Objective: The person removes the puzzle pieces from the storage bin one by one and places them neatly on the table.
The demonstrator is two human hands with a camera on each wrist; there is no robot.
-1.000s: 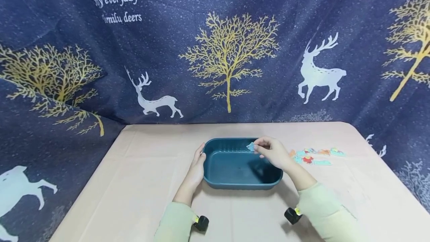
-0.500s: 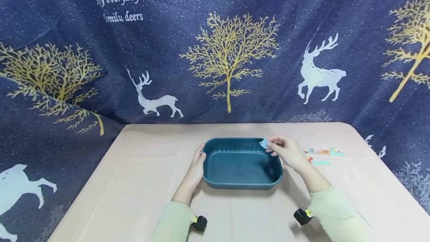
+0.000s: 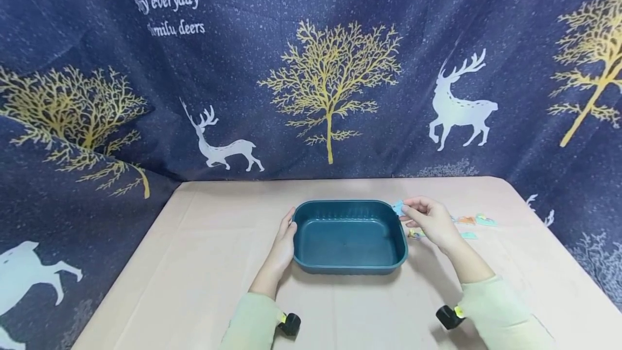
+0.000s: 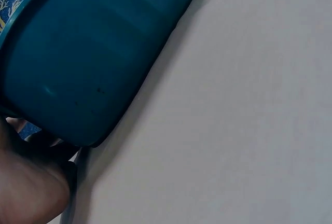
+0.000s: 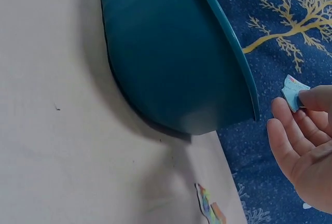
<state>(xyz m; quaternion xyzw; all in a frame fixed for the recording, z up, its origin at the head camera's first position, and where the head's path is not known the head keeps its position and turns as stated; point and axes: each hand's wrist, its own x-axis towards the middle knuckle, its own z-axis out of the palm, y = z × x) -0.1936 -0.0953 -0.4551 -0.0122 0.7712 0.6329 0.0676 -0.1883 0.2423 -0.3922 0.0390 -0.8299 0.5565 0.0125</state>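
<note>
A dark teal rectangular plastic tub (image 3: pixel 347 236) stands on the table, and its bare floor shows in the head view. My left hand (image 3: pixel 283 242) holds its left end, thumb near the rim; the left wrist view shows part of that hand (image 4: pixel 31 177) by the tub's corner, with its fingers partly hidden. Just outside the far right corner, my right hand (image 3: pixel 432 223) pinches a small light blue printed piece (image 3: pixel 398 208) between thumb and fingers. In the right wrist view this flat, notched piece (image 5: pixel 293 92) is held apart from the tub wall (image 5: pixel 171 53).
Several flat colourful pieces (image 3: pixel 467 221) lie on the table right of the tub, some hidden behind my right hand. A pale cloth covers the table (image 3: pixel 194 263). Behind its back edge hangs a dark blue curtain (image 3: pixel 379 150) printed with trees and deer.
My right hand has moved right with the blue piece, from over the tub's inside to just beyond its far right corner. My left hand stays at the tub's left end.
</note>
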